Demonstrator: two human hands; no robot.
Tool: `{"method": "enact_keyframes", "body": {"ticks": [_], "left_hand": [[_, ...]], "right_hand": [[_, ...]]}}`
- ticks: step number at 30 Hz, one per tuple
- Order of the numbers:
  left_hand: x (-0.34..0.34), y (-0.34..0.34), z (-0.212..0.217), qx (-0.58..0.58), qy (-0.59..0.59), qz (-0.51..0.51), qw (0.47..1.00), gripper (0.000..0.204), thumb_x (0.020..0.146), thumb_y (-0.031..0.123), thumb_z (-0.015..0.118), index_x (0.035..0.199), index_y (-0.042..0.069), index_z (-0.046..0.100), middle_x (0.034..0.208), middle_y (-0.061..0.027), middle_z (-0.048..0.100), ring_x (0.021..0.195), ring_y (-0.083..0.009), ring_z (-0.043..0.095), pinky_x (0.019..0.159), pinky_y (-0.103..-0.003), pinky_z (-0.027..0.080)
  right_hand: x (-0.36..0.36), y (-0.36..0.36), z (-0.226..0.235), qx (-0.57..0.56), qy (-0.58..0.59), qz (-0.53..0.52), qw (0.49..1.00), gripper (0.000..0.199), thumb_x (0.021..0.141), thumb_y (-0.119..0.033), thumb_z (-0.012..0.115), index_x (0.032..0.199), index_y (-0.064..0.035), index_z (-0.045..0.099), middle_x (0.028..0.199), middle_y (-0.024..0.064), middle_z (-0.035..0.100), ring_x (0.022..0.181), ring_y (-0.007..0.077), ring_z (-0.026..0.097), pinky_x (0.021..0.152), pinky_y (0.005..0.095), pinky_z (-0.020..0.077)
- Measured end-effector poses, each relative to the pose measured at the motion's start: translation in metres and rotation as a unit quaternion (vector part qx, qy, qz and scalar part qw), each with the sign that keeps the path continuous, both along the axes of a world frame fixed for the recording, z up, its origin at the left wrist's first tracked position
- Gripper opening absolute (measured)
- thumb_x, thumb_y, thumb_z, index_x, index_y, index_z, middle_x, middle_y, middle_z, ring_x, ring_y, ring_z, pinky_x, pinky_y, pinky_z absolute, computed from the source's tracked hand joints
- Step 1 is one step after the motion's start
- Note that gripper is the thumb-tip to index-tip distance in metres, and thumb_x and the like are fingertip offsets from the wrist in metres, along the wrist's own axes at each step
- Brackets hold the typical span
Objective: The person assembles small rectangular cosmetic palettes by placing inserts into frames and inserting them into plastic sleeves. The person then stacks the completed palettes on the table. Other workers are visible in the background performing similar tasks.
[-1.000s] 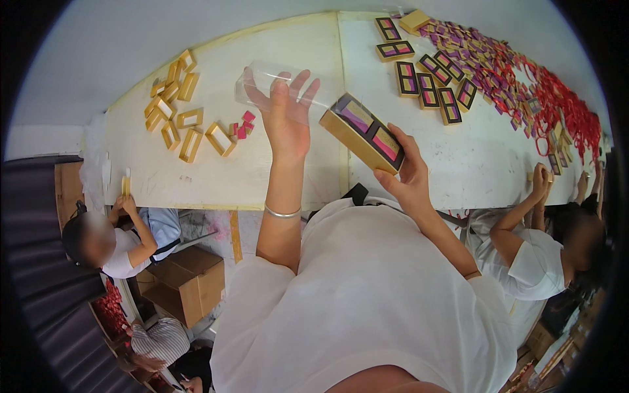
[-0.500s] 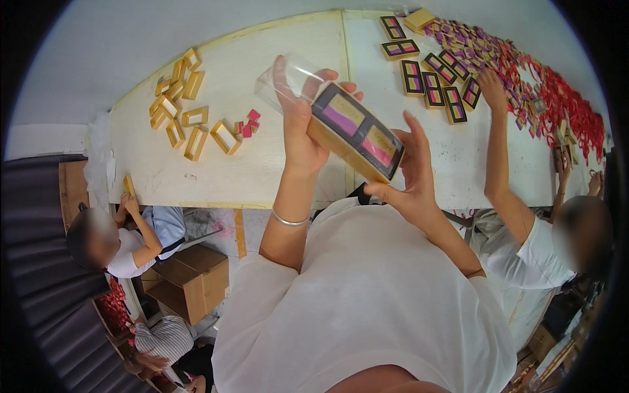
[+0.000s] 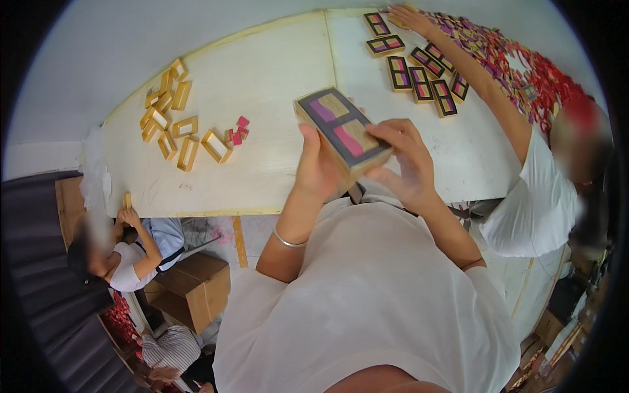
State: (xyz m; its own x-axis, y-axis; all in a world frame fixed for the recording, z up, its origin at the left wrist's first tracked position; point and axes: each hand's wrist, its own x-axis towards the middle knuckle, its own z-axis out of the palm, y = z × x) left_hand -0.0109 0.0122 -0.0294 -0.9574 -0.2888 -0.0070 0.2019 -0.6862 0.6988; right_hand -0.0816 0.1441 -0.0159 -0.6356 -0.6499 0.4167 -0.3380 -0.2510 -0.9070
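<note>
Behind gold box [image 3: 342,130] gripped w/ R hand [image 3: 409,162], L hand [image 3: 317,165] fingers mostly hidden.

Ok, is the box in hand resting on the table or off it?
Off the table: the left hand holds the box by its left side, the right hand its near end.

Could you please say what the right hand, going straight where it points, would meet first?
The right hand would first meet the black-topped box; its fingers seem to touch it, though depth is unclear.
</note>
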Motion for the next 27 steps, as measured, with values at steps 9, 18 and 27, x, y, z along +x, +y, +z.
{"method": "enact_keyframes", "body": {"ticks": [9, 18, 27], "left_hand": [[0.012, -0.009, 0.002, -0.433, -0.080, -0.021, 0.898, 0.049, 0.086, 0.030, 0.053, 0.123, 0.000, 0.043, 0.117, -0.0120, 0.050, 0.109, -0.0199, 0.044, 0.094, -0.033, 0.032], [0.019, 0.037, -0.030, 0.028, -0.222, -0.113, 0.968, 0.038, 0.090, 0.038, 0.039, 0.114, 0.010, 0.046, 0.110, -0.0025, 0.052, 0.103, -0.0144, 0.047, 0.085, -0.032, 0.037], [0.016, 0.037, -0.018, -0.033, -0.199, -0.057, 0.978, 0.018, 0.084, 0.012, 0.044, 0.101, 0.008, 0.048, 0.099, -0.0034, 0.053, 0.091, -0.0122, 0.050, 0.072, -0.026, 0.043]], "right_hand": [[-0.029, 0.020, -0.008, 0.213, -0.311, 0.101, 0.921, 0.038, 0.083, -0.035, 0.061, 0.098, -0.0004, 0.057, 0.092, 0.0033, 0.055, 0.073, 0.0080, 0.053, 0.057, 0.0206, 0.0428], [0.006, 0.034, -0.031, 0.079, -0.594, 0.019, 0.801, 0.025, 0.088, -0.031, 0.041, 0.088, -0.0100, 0.054, 0.094, 0.0003, 0.053, 0.092, 0.0125, 0.046, 0.083, 0.0302, 0.0338], [0.016, 0.031, -0.040, -0.002, -0.525, 0.013, 0.851, 0.015, 0.081, -0.006, 0.048, 0.093, -0.0090, 0.056, 0.096, 0.0017, 0.055, 0.087, 0.0113, 0.050, 0.070, 0.0254, 0.0396]]}}
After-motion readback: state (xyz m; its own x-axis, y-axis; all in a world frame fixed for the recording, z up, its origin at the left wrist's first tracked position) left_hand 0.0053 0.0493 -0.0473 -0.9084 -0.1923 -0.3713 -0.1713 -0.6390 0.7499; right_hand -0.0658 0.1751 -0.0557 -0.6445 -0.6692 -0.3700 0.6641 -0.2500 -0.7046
